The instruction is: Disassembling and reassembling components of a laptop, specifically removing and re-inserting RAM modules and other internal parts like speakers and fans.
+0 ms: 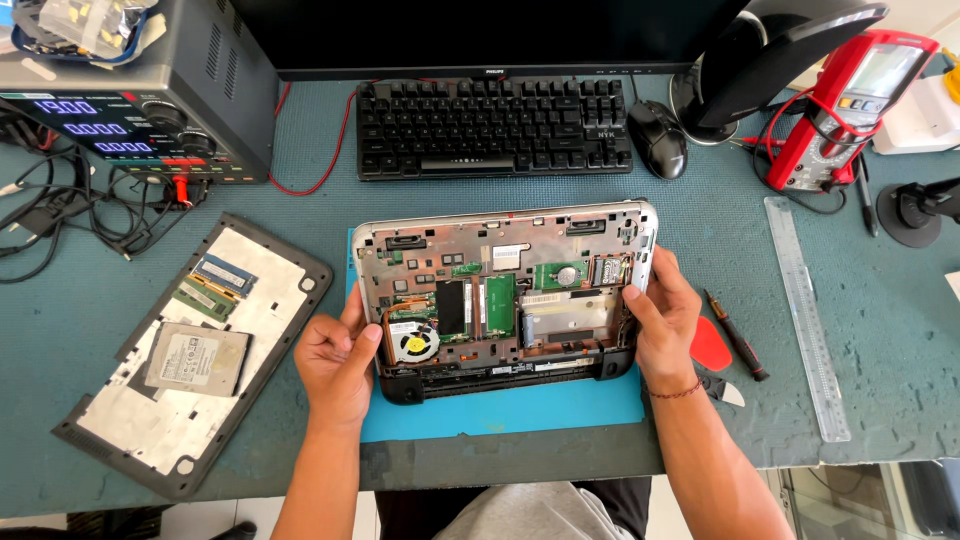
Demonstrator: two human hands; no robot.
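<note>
While both hands steady it from either side, an opened laptop (505, 300) lies upside down on a blue mat (500, 410) at the middle of a teal-covered table (880, 380), with a black keyboard (493, 128) and a mouse (657, 138) behind it. Its disassembly looks well under way: the bottom cover (195, 355) is already off and lies to the left, carrying a removed hard drive (197, 358) and two memory sticks (213, 287). Inside the shell, the circuit board, a cooling fan (412, 345) with copper piping, a coin cell and an empty silver drive bay remain in place, so the board and fan appear not yet taken out. The left hand (338, 362) curls against the near left corner by the fan, its grip closed on the edge of the casing. The right hand (660, 315) clasps the right edge, thumb on the inside and fingers wrapped around the rim. To the right lie a small screwdriver (737, 335), a red plastic pry pick (710, 345), a clear ruler (806, 315) and a red multimeter (848, 110). A bench power supply (140, 90) with lit displays stands at the far left.
</note>
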